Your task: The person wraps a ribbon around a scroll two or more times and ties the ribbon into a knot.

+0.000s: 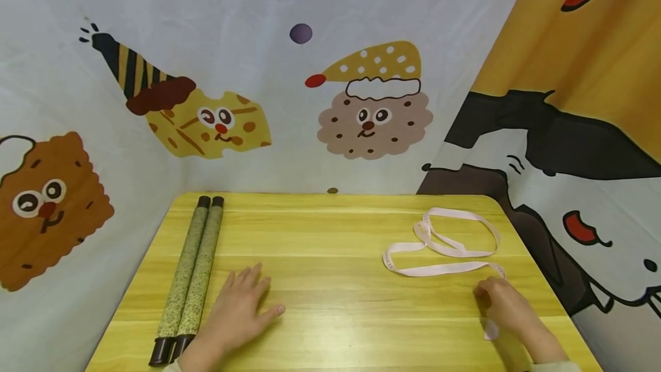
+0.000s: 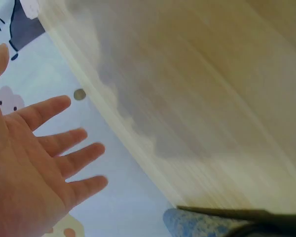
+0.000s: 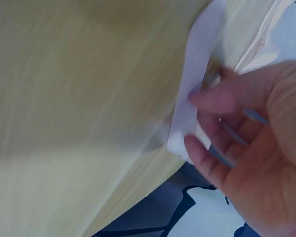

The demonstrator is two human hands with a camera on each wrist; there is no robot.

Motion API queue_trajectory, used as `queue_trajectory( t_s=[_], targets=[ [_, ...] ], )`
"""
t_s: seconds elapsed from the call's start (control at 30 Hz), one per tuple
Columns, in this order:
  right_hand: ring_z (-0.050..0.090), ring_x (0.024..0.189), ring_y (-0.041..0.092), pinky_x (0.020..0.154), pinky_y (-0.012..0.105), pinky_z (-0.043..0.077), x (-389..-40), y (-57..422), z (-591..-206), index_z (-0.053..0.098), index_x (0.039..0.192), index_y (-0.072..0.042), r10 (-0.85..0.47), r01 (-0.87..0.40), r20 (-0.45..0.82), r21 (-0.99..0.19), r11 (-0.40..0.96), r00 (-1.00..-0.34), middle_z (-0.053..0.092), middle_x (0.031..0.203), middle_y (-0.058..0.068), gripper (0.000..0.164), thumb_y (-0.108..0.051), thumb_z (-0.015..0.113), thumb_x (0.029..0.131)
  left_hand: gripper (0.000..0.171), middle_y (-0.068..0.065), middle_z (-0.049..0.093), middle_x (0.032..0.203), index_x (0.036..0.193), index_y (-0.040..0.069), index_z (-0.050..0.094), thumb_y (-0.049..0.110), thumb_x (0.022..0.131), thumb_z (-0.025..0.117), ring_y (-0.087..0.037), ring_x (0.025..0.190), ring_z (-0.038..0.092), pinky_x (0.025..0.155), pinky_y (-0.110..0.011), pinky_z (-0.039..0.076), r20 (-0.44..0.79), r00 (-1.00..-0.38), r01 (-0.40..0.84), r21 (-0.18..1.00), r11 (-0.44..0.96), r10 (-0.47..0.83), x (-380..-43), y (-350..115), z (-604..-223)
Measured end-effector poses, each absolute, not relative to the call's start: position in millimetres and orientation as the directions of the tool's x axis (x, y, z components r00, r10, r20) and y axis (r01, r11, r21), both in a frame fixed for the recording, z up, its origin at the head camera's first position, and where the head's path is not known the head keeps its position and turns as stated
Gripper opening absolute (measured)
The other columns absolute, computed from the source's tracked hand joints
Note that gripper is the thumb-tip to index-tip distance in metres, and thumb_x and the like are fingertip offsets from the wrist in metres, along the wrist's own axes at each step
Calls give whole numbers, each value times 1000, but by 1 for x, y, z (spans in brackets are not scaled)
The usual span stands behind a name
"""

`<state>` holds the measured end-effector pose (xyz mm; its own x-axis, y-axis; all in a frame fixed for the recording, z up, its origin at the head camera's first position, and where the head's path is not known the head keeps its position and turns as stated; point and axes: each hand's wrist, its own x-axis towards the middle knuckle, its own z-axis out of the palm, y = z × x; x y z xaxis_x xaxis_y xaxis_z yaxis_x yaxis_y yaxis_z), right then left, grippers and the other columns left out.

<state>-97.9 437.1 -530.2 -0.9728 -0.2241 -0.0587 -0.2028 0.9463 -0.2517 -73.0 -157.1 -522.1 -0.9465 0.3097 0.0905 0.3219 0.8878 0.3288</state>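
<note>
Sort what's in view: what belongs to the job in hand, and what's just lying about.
Seemingly in the job:
pale pink ribbon, pinched by the right hand
wooden table, under it

Seemingly just lying about:
two speckled tubes, unheld

On the table (image 1: 335,309), 2 rods (image 1: 202,271) are laid side by side along the left edge, with the left hand (image 1: 237,310) to their right. On the right, a ribbon (image 1: 439,270) is spread, its near part held by the right hand (image 1: 510,307). Behind, cloth (image 1: 289,159) is hung.
</note>
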Motion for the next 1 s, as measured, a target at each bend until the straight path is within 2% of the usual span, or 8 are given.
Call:
queue_trajectory(
  t_s=[0.2,0.4,0.47,0.63,0.67,0.77,0.87,1.0],
  targets=[
    [59,81,14,75,42,55,-98,448,-524,70,89,-14,-241,-189,-164,-276,942,-957,63,87,-5,36,17,64,72,57,-23,64,137,126,3,72,52,96,72,-43,129,58,112,-65,39,40,-916,380,406,831,399,-70,-147,-522],
    [48,69,4,63,32,48,-92,449,-527,65,79,-21,-294,-267,-81,-244,932,-952,58,77,-13,31,7,77,85,47,-12,70,125,124,2,73,42,98,73,-32,117,65,102,-54,52,74,-871,471,409,782,485,-67,-137,-523],
    [46,68,1,62,32,48,-90,441,-530,65,77,-24,-314,-302,-18,-222,927,-949,57,76,-16,34,7,79,83,42,-8,71,121,123,3,74,37,98,74,-28,112,66,97,-52,55,94,-855,500,408,764,510,-67,-132,-523],
    [47,68,-4,74,41,42,-88,407,-533,67,76,-27,-361,-380,122,-223,898,-925,58,75,-21,47,17,79,69,33,-5,72,116,120,3,75,29,99,74,-24,107,67,91,-49,57,134,-816,562,410,719,562,-67,-117,-523],
    [50,68,-4,75,42,43,-89,400,-534,68,77,-27,-378,-405,153,-235,883,-913,60,76,-21,48,19,79,67,32,-4,72,115,120,3,75,28,99,73,-22,106,66,90,-48,57,141,-809,572,411,710,571,-67,-114,-524],
    [56,73,-1,74,36,49,-91,375,-533,71,81,-23,-414,-451,178,-321,833,-893,65,80,-18,45,20,78,71,29,-2,72,112,119,4,76,26,100,72,-18,102,65,87,-42,58,162,-787,603,407,686,595,-68,-104,-526],
    [60,77,3,65,30,54,-94,352,-532,72,86,-19,-442,-463,150,-401,790,-884,67,85,-13,37,17,77,79,28,-1,71,110,119,4,76,24,100,72,-14,97,63,85,-37,57,174,-769,625,409,665,615,-70,-94,-529],
    [62,81,5,67,28,55,-95,324,-531,73,91,-15,-450,-440,96,-467,767,-888,69,89,-9,27,12,78,85,28,-1,72,110,120,3,75,22,100,70,-12,97,62,86,-34,57,174,-756,636,423,645,631,-73,-79,-530]
  ],
)
